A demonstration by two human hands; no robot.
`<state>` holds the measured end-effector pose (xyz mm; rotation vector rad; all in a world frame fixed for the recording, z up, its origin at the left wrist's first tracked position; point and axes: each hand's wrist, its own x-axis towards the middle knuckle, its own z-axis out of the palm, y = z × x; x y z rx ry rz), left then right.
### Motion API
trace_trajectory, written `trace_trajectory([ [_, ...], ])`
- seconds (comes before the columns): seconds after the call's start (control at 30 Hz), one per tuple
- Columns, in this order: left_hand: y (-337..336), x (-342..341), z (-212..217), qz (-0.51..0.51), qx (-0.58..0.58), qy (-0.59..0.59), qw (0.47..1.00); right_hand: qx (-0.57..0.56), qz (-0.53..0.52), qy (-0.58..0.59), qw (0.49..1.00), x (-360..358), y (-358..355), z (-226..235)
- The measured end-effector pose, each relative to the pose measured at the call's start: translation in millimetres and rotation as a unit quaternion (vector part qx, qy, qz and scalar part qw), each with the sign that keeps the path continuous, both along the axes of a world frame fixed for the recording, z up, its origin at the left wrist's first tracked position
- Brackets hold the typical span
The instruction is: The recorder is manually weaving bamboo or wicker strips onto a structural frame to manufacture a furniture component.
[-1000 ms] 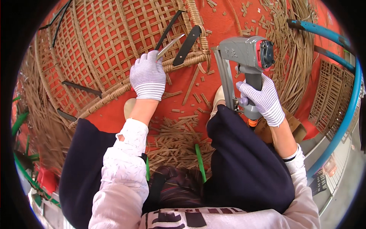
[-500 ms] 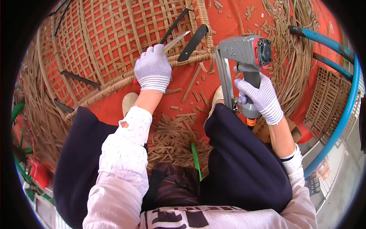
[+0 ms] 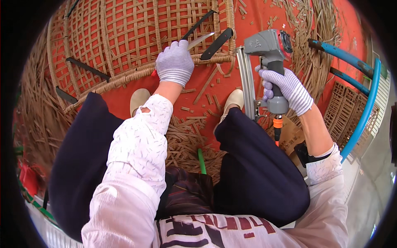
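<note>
My left hand [image 3: 175, 63], in a striped glove, is closed around a knife. Its pale pointed blade [image 3: 201, 40] sticks out past the thumb side, and a bit of red shows at the wrist side. The hand is over the near rim of a woven wicker panel [image 3: 124, 81]; whether it touches is hard to tell. My right hand [image 3: 287, 89], gloved alike, grips a grey pneumatic staple gun [image 3: 264, 43] by its handle. The gun's long magazine hangs to the left of the grip, and an orange hose fitting [image 3: 277, 123] is at its bottom. A black strip [image 3: 217, 44] lies across the panel's corner.
Cut wicker scraps [image 3: 186, 142] litter the red floor covering between my shoes. Long loose strands [image 3: 316, 53] lie at the right, more [image 3: 35, 95] at the left. A bent blue tube frame [image 3: 372, 101] and a brown lattice crate [image 3: 345, 109] stand on the right.
My right hand has raised and turned the staple gun more upright. My left hand with the knife appears slightly higher and further right, as the whole view has also shifted.
</note>
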<state>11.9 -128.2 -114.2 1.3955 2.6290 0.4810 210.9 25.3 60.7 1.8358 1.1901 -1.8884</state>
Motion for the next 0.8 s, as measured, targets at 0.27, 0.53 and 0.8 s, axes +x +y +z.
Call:
trace_trajectory([
  [0.27, -0.2, -0.7, 3.2, -0.013, -0.011, -0.018, 1.0, 0.01, 0.008, -0.01, 1.0, -9.5, -8.7, 3.7],
  [0.53, -2.0, 1.7, 4.9, -0.016, -0.005, -0.026, 1.0, 0.045, 0.034, -0.019, 0.998, -8.4, -19.5, 1.7],
  [0.8, -2.2, -0.4, 3.1, -0.023, 0.013, -0.023, 0.999, 0.051, 0.014, -0.058, 0.997, -18.9, -20.9, 4.7],
])
